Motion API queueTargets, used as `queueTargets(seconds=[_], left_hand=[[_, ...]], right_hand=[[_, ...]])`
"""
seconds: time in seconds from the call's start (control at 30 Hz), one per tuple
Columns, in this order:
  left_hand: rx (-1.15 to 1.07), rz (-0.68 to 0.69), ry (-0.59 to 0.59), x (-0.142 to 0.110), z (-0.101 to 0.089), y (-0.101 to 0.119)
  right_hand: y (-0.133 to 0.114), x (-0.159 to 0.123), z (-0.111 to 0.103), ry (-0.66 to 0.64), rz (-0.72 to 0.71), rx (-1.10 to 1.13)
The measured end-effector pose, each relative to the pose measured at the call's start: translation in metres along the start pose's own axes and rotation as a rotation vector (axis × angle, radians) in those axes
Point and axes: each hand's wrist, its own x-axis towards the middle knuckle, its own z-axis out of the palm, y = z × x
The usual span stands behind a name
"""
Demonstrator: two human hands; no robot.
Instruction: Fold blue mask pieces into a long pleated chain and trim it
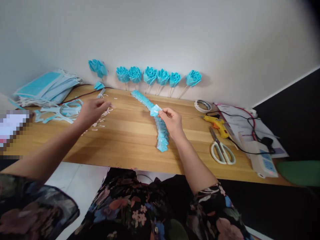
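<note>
My right hand (172,120) pinches a small folded light-blue piece (155,110) above a long row of similar folded blue pieces (160,130) lying down the middle of the wooden table (130,140). My left hand (93,110) hovers over the table to the left, fingers loosely curled, near white scraps (100,123) and cut blue mask remnants (60,112). Whether anything is in its fingers does not show. Several blue fabric roses on sticks (150,76) lean against the white wall behind.
A stack of blue face masks (47,87) lies at the far left. To the right lie a tape roll (203,105), a yellow glue gun (218,123), white-handled scissors (221,150), cables, papers and a white device (262,161).
</note>
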Motion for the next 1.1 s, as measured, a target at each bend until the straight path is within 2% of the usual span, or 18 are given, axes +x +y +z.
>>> queueTargets(seconds=[0.07,0.1,0.17,0.2,0.27,0.33,0.47,0.57,0.8,1.1], left_hand=[[0.198,0.090,-0.029,-0.001,-0.013,-0.029],[0.291,0.143,-0.005,0.000,-0.017,-0.039],[0.399,0.237,0.050,0.001,-0.015,-0.048],[0.416,0.275,0.062,0.002,-0.010,-0.046],[0.365,0.334,0.032,0.001,0.005,-0.027],[0.214,0.358,-0.047,-0.001,0.024,0.004],[-0.209,0.159,-0.366,-0.003,0.061,0.068],[-0.436,0.106,-0.497,0.000,0.080,0.094],[-0.606,0.013,-0.561,0.008,0.098,0.099],[-0.738,0.017,-0.470,0.005,0.103,0.095]], right_hand=[[0.000,0.001,0.000,0.002,0.008,0.025],[0.000,0.001,0.000,0.003,0.009,0.037],[-0.001,0.001,-0.001,0.007,0.014,0.060],[0.000,0.001,-0.001,0.004,0.019,0.068],[0.000,0.002,-0.001,-0.005,0.030,0.073],[0.000,0.001,0.000,-0.015,0.035,0.069],[0.000,0.001,-0.001,-0.043,0.022,0.052],[0.000,0.000,-0.002,-0.065,0.022,0.036],[-0.002,0.000,-0.004,-0.088,-0.002,0.028],[-0.008,-0.001,-0.004,-0.141,0.050,0.083]])
